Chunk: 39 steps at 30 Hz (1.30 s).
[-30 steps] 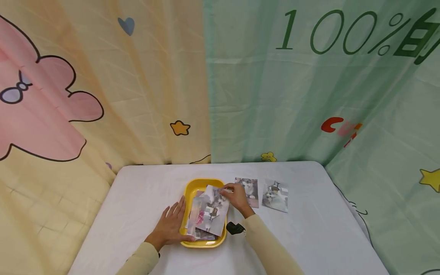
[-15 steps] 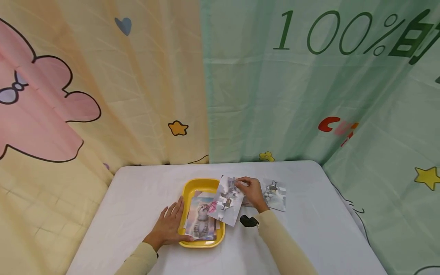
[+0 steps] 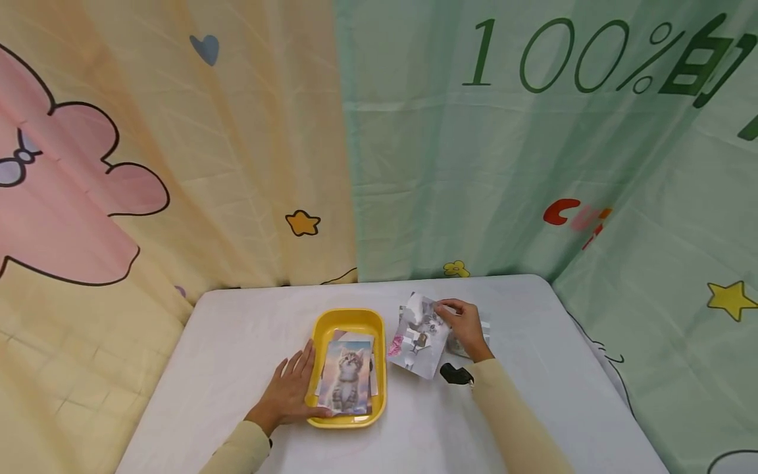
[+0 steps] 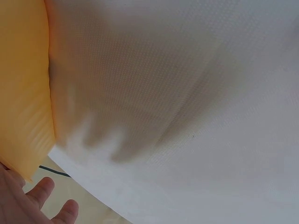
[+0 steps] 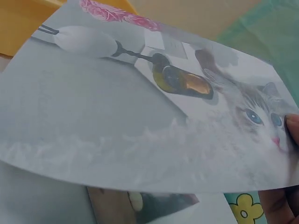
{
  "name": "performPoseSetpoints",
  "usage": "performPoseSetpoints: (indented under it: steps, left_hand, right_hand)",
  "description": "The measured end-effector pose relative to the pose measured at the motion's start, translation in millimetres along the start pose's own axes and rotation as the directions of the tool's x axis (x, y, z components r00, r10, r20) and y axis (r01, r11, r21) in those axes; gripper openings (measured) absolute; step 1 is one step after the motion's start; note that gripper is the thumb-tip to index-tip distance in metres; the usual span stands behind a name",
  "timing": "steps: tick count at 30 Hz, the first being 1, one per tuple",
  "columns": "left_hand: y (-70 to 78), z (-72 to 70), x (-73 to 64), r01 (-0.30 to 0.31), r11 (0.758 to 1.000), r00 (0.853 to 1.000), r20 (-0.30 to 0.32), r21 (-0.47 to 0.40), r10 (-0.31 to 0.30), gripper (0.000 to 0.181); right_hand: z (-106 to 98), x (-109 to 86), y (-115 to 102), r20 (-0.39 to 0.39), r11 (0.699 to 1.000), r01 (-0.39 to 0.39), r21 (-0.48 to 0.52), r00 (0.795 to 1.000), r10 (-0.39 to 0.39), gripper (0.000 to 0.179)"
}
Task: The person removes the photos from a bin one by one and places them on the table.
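Note:
My right hand [image 3: 466, 327] pinches the upper right corner of a cat picture card [image 3: 417, 342], held over the table right of a yellow tray [image 3: 381, 368]. In the right wrist view the card [image 5: 117, 116] shows a white cat's face, a bottle and pink roses, with the thumb [image 5: 293, 127] on its edge. My left hand [image 3: 290, 394] lies along the tray's left side, fingers straight and spread, thumb at the front left rim. Inside the tray, a kitten card [image 3: 349, 375] tops a small loose stack. The left wrist view catches only fingers beside the tray's wall [image 4: 23, 70].
Another picture card [image 3: 457, 347] lies on the white table [image 3: 260, 316] behind my right hand, mostly covered. In the right wrist view a card [image 5: 161, 207] lies beneath the held one. Printed curtains [image 3: 408, 164] stand behind and on both sides of the table.
My right hand has lifted the cat picture card off the stack and carried it right, past the tray's edge, uncovering the kitten card. My left hand has stayed at the tray.

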<state>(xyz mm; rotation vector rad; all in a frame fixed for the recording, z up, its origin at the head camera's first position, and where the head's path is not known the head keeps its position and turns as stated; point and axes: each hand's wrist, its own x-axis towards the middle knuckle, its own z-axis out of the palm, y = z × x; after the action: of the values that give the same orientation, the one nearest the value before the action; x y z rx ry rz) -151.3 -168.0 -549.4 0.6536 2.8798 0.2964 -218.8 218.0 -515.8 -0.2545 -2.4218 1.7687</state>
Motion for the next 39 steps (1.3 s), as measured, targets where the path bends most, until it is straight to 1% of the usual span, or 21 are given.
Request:
performPoseSetpoints:
  steps: [6, 9, 11, 14, 19, 22, 28, 29, 30, 34, 36, 39]
  left_hand:
    - [-0.9, 1.2, -0.5, -0.001, 1.0, 1.0, 0.003, -0.021, 0.001, 0.131]
    - [-0.4, 1.2, -0.7, -0.007, 1.0, 1.0, -0.008, -0.017, 0.007, 0.131]
    - [-0.4, 0.8, -0.6, -0.003, 1.0, 1.0, -0.004, -0.007, 0.003, 0.132]
    - [0.1, -0.4, -0.6, -0.001, 1.0, 1.0, 0.002, -0.005, 0.001, 0.132]
    - [0.3, -1.4, -0.3, 0.009, 1.0, 1.0, 0.016, -0.007, -0.009, 0.132]
    - [0.1, -1.3, -0.2, 0.02, 1.0, 0.999, 0.031, 0.003, -0.02, 0.133]
    - [-0.5, -1.7, -0.7, 0.015, 1.0, 1.0, 0.025, -0.001, -0.015, 0.132]
    - [-0.5, -1.5, -0.9, 0.01, 1.0, 1.0, 0.014, -0.007, -0.01, 0.131]
    - [-0.6, -1.3, -1.0, 0.012, 1.0, 1.0, 0.017, -0.004, -0.012, 0.131]
    - [-0.9, 0.8, -0.7, -0.001, 1.0, 1.0, -0.008, -0.015, 0.001, 0.131]
    - [-1.4, 2.0, -0.1, -0.002, 1.0, 1.0, -0.009, -0.011, 0.002, 0.13]
    - [-2.5, 3.4, 0.5, -0.002, 1.0, 1.0, -0.013, -0.013, 0.002, 0.13]
  right_hand:
    - [-25, 3.1, 11, -0.025, 1.0, -0.024, -0.001, 0.999, 0.024, 0.029]
    - [-40, 5.1, 16, -0.034, 0.998, -0.066, -0.008, 0.997, 0.066, 0.031]
    - [-51, 6.2, 20, -0.033, 0.996, -0.093, -0.018, 0.995, 0.092, 0.033]
    - [-67, 6.6, 25, -0.05, 0.993, -0.112, -0.023, 0.993, 0.111, 0.037]
    - [-93, 5.5, 34, -0.099, 0.996, -0.084, 0.025, 0.991, 0.086, 0.04]
    - [-106, 4.6, 39, -0.126, 0.997, -0.067, 0.028, 0.99, 0.07, 0.042]
    - [-125, 4.9, 50, -0.175, 0.996, -0.09, 0.026, 0.98, 0.093, 0.042]
    - [-127, 5.0, 52, -0.185, 0.995, -0.093, 0.029, 0.978, 0.097, 0.042]
    - [-130, 5.2, 54, -0.198, 0.995, -0.097, 0.033, 0.975, 0.102, 0.041]
    - [-141, 6.5, 64, -0.255, 0.989, -0.141, 0.039, 0.956, 0.146, 0.037]
    - [-145, 6.8, 68, -0.265, 0.986, -0.166, 0.024, 0.95, 0.167, 0.038]
    - [-150, 6.8, 73, -0.256, 0.984, -0.177, -0.007, 0.952, 0.169, 0.039]
